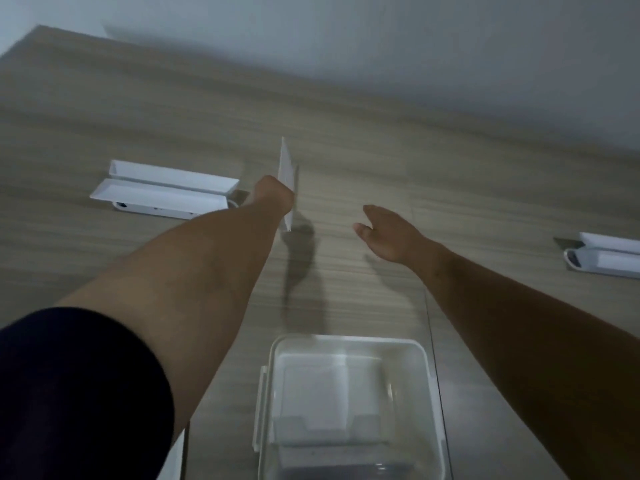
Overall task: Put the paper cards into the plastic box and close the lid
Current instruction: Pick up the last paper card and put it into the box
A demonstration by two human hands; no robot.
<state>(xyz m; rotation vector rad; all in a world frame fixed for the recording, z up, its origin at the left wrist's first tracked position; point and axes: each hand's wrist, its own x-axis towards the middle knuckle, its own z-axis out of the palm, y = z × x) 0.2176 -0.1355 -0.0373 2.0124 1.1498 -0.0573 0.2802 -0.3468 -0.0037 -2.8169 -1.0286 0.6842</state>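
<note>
Your left hand (273, 194), arm stretched far over the surface (450, 161), has its grip clamped on a white paper card (287, 168) held on edge, lifted clear of the wood. Your right hand (384, 233) hovers beside it, fingers apart and empty. The plastic box (349, 341) stands open near you, pale cards apparently already inside. The step in hand is carrying. Next, bring the card back over the box and lay it flat.
</note>
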